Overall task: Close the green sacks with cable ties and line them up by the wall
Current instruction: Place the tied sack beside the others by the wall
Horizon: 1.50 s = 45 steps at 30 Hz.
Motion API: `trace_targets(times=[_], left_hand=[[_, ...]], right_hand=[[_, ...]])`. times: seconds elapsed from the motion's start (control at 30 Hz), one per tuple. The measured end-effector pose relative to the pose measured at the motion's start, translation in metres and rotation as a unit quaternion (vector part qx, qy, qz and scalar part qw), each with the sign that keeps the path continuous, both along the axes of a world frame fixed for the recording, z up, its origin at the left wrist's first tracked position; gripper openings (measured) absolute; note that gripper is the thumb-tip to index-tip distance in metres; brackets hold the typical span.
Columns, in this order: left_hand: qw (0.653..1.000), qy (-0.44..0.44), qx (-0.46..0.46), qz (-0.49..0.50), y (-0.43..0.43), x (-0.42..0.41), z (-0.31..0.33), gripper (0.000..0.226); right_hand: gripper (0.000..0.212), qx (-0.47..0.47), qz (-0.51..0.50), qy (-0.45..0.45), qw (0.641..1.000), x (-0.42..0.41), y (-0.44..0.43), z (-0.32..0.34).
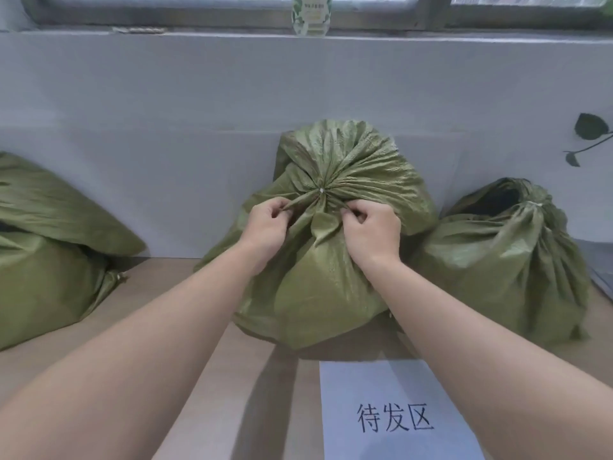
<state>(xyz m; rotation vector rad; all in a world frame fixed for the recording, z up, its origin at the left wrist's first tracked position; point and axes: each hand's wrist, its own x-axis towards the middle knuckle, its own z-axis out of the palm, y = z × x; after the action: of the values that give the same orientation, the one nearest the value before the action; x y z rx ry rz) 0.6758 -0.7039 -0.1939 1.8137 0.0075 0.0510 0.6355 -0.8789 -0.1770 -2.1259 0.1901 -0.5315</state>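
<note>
A green woven sack (325, 287) stands against the white wall in the middle, its neck gathered under a white cable tie (321, 191). My left hand (267, 224) pinches a fold of the sack just left of the tie. My right hand (373, 232) grips the gathered cloth just right of it. To the right stands a second tied green sack (504, 270) with a white tie (537, 204) round its neck. A third green sack (49, 260) lies at the left with its mouth folded over; no tie shows on it.
A white paper sheet (391, 413) with black printed characters lies on the brown floor in front of the middle sack. A bottle (311, 14) stands on the window ledge above the wall. Dark leaves (590, 127) hang at the right edge.
</note>
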Motion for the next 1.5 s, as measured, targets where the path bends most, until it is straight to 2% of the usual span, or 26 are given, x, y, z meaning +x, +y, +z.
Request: trace_targets(times=[0.1, 0.23, 0.33, 0.43, 0.53, 0.63, 0.7, 0.8, 0.9, 1.03, 1.23, 1.5], left_hand=[[0.997, -0.022, -0.068, 0.005, 0.005, -0.008, 0.021, 0.025], [0.994, -0.049, -0.093, 0.026, 0.007, -0.019, 0.039, 0.022], [0.997, -0.03, -0.067, 0.028, 0.007, -0.024, 0.031, 0.021], [1.0, 0.01, 0.01, 0.003, 0.009, -0.024, 0.017, 0.023], [0.998, 0.019, 0.055, 0.004, 0.01, -0.028, 0.017, 0.043], [0.997, 0.024, 0.067, 0.035, 0.011, -0.032, 0.027, 0.066], [0.997, 0.026, 0.06, 0.045, 0.01, -0.039, 0.035, 0.074], [0.999, 0.017, 0.028, 0.04, 0.009, -0.053, 0.047, 0.068], [0.999, 0.011, -0.013, 0.047, 0.005, -0.068, 0.059, 0.058], [0.998, 0.0, -0.03, 0.047, 0.002, -0.094, 0.08, 0.056], [0.995, 0.007, -0.079, 0.053, 0.0, -0.144, 0.123, 0.051], [0.994, 0.007, -0.094, 0.054, 0.01, -0.228, 0.139, 0.051]], right_hand=[[0.02, 0.002, 0.016, -0.071, 0.997, -0.012, 0.014, 0.022], [0.018, 0.028, 0.009, -0.064, 0.997, -0.02, 0.02, 0.031], [0.017, 0.025, 0.017, -0.03, 0.999, -0.024, 0.017, 0.023], [0.02, 0.023, 0.025, 0.008, 0.999, -0.024, 0.013, 0.018], [0.024, 0.038, 0.026, 0.03, 0.999, -0.028, 0.011, 0.023], [0.031, 0.038, 0.017, 0.052, 0.998, -0.036, 0.009, 0.026], [0.027, 0.051, 0.0, 0.052, 0.997, -0.041, 0.011, 0.028], [0.021, 0.088, -0.04, 0.041, 0.994, -0.051, 0.018, 0.035], [0.024, 0.174, -0.07, 0.032, 0.982, -0.067, 0.026, 0.048], [0.032, 0.232, -0.051, 0.029, 0.971, -0.093, 0.035, 0.066], [0.056, 0.279, -0.021, 0.063, 0.958, -0.138, 0.049, 0.106], [0.055, 0.284, -0.024, 0.09, 0.954, -0.215, 0.067, 0.114]])
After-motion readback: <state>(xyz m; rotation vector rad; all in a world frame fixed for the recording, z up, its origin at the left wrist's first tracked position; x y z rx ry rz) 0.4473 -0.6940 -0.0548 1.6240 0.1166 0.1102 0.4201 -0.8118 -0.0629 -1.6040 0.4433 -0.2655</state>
